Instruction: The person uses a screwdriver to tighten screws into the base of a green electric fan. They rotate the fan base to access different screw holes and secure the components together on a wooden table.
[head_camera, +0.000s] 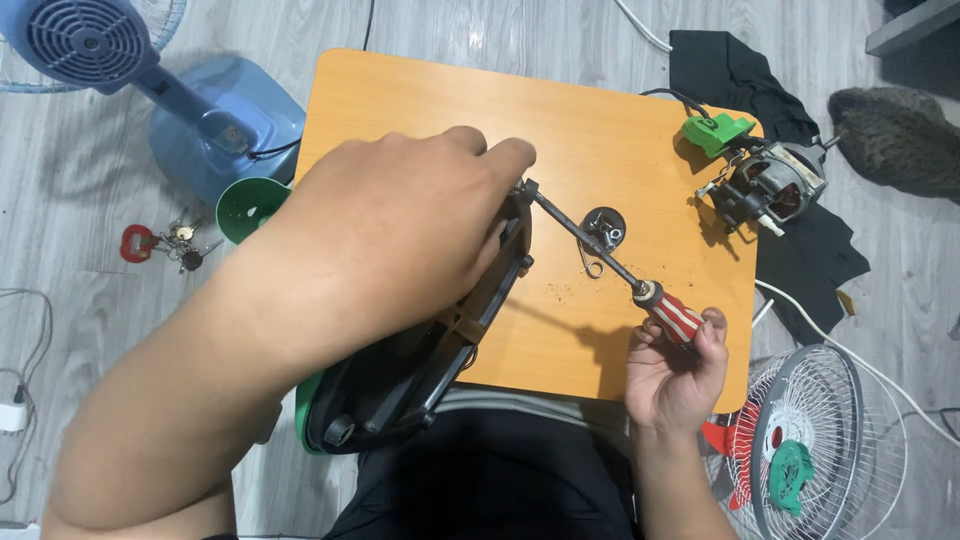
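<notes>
My left hand (400, 235) lies curled over the black fan base (420, 350), gripping its upper edge. My right hand (672, 375) is closed around the red-striped handle of a screwdriver (600, 255), whose tip meets the base just past my left fingertips. Beyond the shaft, a small cap with screws (604, 228) sits on the bench (600, 130).
</notes>
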